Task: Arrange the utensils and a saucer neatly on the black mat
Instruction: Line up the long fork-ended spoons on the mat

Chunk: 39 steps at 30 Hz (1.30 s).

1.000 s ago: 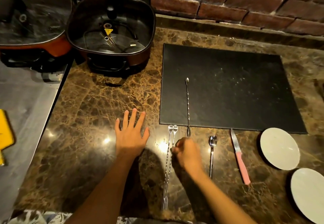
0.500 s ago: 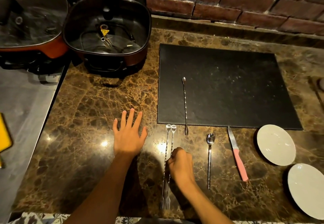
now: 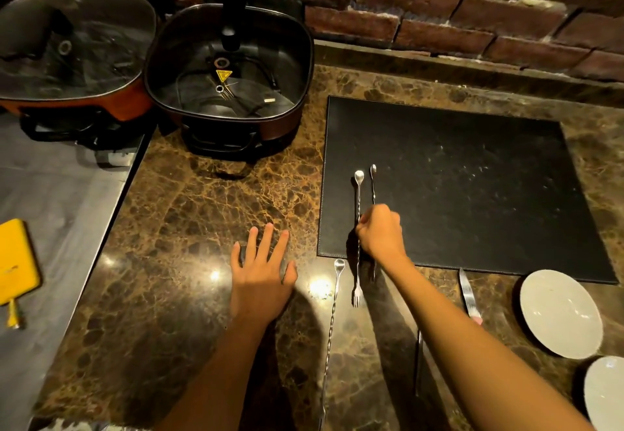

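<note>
One bar spoon (image 3: 358,201) in right hand (image 3: 380,233), bowl toward wall.

My left hand (image 3: 261,282) lies flat on the brown marble counter (image 3: 189,235). Right of it, under my right hand (image 3: 381,233), sits the black mat (image 3: 472,187). 1 long spoon (image 3: 332,322) lies on the marble between my hands. A knife (image 3: 467,292) and 2 saucers (image 3: 560,312) lie right of my right arm. 2 pans (image 3: 229,73) stand beyond my left hand.

Brick wall (image 3: 439,8); brown marble counter (image 3: 189,228), dim light.
</note>
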Motion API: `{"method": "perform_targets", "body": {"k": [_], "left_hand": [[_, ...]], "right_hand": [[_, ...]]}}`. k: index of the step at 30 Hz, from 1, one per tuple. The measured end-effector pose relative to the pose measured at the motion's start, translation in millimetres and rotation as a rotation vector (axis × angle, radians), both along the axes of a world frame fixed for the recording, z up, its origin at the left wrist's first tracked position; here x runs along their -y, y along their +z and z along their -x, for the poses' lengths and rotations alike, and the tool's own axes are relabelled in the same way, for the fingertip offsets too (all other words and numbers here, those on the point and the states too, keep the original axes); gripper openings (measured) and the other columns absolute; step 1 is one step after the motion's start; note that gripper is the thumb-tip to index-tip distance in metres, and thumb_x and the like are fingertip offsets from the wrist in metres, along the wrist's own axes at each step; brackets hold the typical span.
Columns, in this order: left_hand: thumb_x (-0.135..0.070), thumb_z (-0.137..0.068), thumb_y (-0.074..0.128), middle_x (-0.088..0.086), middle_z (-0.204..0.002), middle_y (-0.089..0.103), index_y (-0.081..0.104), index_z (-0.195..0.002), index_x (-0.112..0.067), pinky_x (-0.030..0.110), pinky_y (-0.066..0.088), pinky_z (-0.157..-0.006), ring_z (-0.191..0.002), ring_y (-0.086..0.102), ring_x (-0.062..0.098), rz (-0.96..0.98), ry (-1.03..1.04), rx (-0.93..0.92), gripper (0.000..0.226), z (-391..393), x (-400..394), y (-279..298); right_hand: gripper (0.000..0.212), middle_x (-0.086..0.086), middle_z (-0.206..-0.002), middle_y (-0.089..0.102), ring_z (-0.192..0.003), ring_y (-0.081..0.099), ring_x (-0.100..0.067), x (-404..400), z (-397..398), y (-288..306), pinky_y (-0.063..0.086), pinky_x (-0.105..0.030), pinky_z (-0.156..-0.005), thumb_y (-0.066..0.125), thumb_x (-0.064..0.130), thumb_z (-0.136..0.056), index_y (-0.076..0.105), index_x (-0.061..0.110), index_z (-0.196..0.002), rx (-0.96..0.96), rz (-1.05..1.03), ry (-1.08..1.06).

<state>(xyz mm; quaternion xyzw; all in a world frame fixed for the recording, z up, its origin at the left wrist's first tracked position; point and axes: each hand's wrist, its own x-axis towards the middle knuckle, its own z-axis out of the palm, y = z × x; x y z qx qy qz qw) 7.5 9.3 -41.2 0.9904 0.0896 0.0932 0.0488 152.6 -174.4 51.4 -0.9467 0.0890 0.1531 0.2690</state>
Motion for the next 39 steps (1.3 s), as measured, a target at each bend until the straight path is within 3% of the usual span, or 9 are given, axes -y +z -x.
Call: {"method": "perform_targets", "body": {"k": [13,17,20,22,26,29,32,37,39], "left_hand": [[-0.048,-0.098,0.040,0.007,-0.164,0.036,0.038,-0.155,-0.028,0.060,0.030,-0.117,-0.152,0.033,0.030,0.041,0.022,-0.094,0.061,-2.1,-1.8,1.2],[-0.043,-0.099,0.044,0.009,-0.163,0.039,0.042,-0.154,-0.025,0.060,0.032,-0.116,-0.150,0.036,0.031,0.006,0.018,-0.026,0.058,-1.2,-1.4,1.2],[-0.042,-0.101,0.042,0.010,-0.162,0.039,0.042,-0.154,-0.023,0.059,0.032,-0.116,-0.150,0.036,0.032,-0.024,-0.003,0.019,0.056,0.7,-0.2,-1.0],[-0.042,-0.101,0.041,0.010,-0.162,0.039,0.042,-0.154,-0.023,0.058,0.031,-0.117,-0.150,0.036,0.032,-0.017,-0.007,0.019,0.056,1.4,0.5,-1.7],[-0.046,-0.097,0.039,0.007,-0.163,0.039,0.041,-0.154,-0.028,0.058,0.028,-0.118,-0.152,0.034,0.030,0.069,0.032,-0.059,0.059,-1.7,1.0,2.1],[-0.050,-0.096,0.034,0.005,-0.163,0.038,0.040,-0.154,-0.029,0.059,0.027,-0.118,-0.152,0.033,0.029,0.099,0.043,-0.106,0.062,-3.4,1.0,4.4],[-0.050,-0.096,0.033,0.005,-0.164,0.037,0.039,-0.155,-0.029,0.059,0.026,-0.118,-0.153,0.031,0.029,0.111,0.041,-0.112,0.062,-3.0,-0.3,4.0],[-0.047,-0.097,0.038,0.005,-0.164,0.037,0.039,-0.154,-0.029,0.058,0.023,-0.120,-0.153,0.030,0.028,0.085,0.034,-0.072,0.061,-2.3,-1.4,-3.3],[-0.044,-0.098,0.041,0.007,-0.164,0.037,0.039,-0.155,-0.027,0.058,0.023,-0.121,-0.153,0.030,0.029,0.052,0.012,-0.028,0.059,-1.1,-2.4,-7.8]], "right_hand": [[0.013,-0.021,-0.087,0.058,-0.084,0.062,-0.047,-6.6,-30.2,-0.7,0.048,-0.041,-0.062,0.056,0.008,-0.089,0.061,-0.002,-0.083,0.025,0.086,0.083],[0.010,-0.017,-0.083,0.068,-0.081,0.066,-0.033,-3.2,21.3,5.5,0.050,-0.035,-0.067,0.062,0.013,-0.088,0.066,0.004,-0.083,0.062,-0.035,0.080],[0.009,-0.006,-0.080,0.064,-0.081,0.065,-0.026,-1.1,92.5,-2.6,0.044,-0.030,-0.063,0.060,0.013,-0.087,0.062,0.011,-0.079,-0.085,-0.048,0.147],[0.008,-0.005,-0.085,0.061,-0.082,0.062,-0.025,-0.8,132.8,-8.3,0.047,-0.033,-0.065,0.061,0.018,-0.088,0.058,0.012,-0.083,-0.166,-0.006,0.208],[0.010,-0.013,-0.093,0.061,-0.084,0.060,-0.030,-3.7,168.6,-13.5,0.044,-0.038,-0.062,0.050,0.001,-0.086,0.051,0.010,-0.088,-0.172,0.034,0.234],[0.019,-0.015,-0.095,0.061,-0.086,0.059,-0.033,-4.8,169.7,-13.5,0.038,-0.036,-0.061,0.044,-0.007,-0.083,0.054,0.006,-0.093,-0.156,0.025,0.227],[0.015,-0.013,-0.093,0.061,-0.086,0.058,-0.030,-1.3,168.4,-14.8,0.036,-0.035,-0.060,0.042,-0.004,-0.080,0.049,0.010,-0.080,-0.183,0.016,0.217],[0.011,-0.002,-0.077,0.057,-0.071,0.056,-0.020,1.5,139.4,-2.7,0.049,-0.040,-0.059,0.047,0.005,-0.081,0.053,0.014,-0.077,-0.077,-0.060,0.192],[0.011,-0.005,-0.074,0.060,-0.071,0.059,-0.024,-4.1,106.2,2.9,0.052,-0.043,-0.061,0.048,0.003,-0.080,0.055,0.011,-0.078,-0.009,-0.082,0.177]]}}
